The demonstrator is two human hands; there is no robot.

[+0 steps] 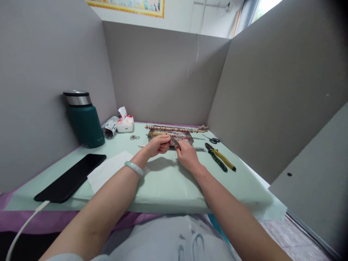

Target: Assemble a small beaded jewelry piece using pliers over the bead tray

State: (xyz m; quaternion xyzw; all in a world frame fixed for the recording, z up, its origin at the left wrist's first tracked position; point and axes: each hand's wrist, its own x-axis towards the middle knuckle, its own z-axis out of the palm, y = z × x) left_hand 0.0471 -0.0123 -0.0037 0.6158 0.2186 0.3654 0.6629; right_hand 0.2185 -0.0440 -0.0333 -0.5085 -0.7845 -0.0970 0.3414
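My left hand [160,145], with a pale jade bangle [134,168] on its wrist, is closed in a pinch at the middle of the table. Whatever sits between its fingertips is too small to make out. Close against it, my right hand [186,154] is wrapped round a slim metal tool, seemingly tweezers [175,141], whose tip meets the left fingertips. Just behind both hands lies a tray [192,139] of small gold, silver and red beads, partly hidden by them. A beaded rod [174,128] rests across its far side.
Pliers [220,156] with green and yellow handles and black scissors [213,140] lie at right. Thin metal rods [201,149] lie behind my hands. On the left are a teal flask [86,123], tissue box [125,124], wire rings [134,137], white paper [108,170] and plugged-in phone [72,177]. Grey partitions enclose the table.
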